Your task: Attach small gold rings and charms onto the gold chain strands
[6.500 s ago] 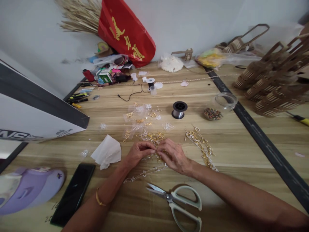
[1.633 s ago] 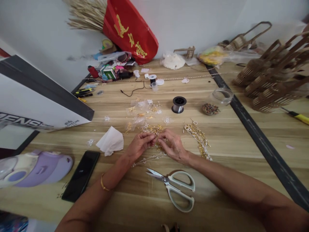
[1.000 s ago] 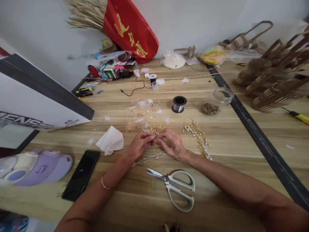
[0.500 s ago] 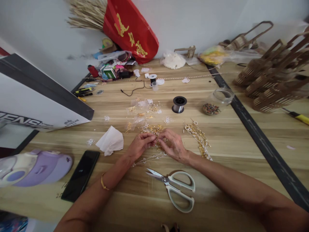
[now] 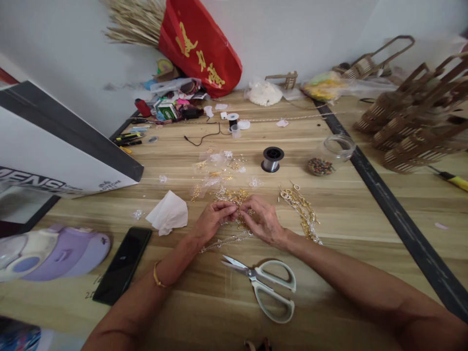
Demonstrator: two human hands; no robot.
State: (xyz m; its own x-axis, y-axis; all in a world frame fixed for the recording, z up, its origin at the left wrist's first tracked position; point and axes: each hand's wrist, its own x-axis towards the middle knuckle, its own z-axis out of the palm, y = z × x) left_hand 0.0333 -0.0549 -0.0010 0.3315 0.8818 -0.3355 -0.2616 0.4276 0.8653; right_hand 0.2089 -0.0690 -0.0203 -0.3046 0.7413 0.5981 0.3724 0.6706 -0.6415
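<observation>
My left hand (image 5: 215, 218) and my right hand (image 5: 261, 218) meet fingertip to fingertip over a heap of gold and silver beads (image 5: 234, 196). Both are closed in a pinch; whatever sits between the fingers is too small to make out. A beaded silver chain (image 5: 228, 240) lies just below the hands. To the right of my right hand rests a bunch of gold and silver bead strings (image 5: 303, 212) with rings at the top. Scissors (image 5: 252, 275) with pale handles lie partly open nearer to me.
Behind the beads stand a wire spool (image 5: 272, 160) and a glass jar (image 5: 331, 155) of mixed beads. At left are a white tissue (image 5: 168, 213), a black phone (image 5: 122, 265), a purple bottle (image 5: 66, 254) and a large box (image 5: 66, 151). Brown woven baskets (image 5: 413, 122) crowd the right.
Both hands keep their pinch over the bead heap in nearly the same place. The whole view has shifted very slightly; nothing on the table has visibly moved.
</observation>
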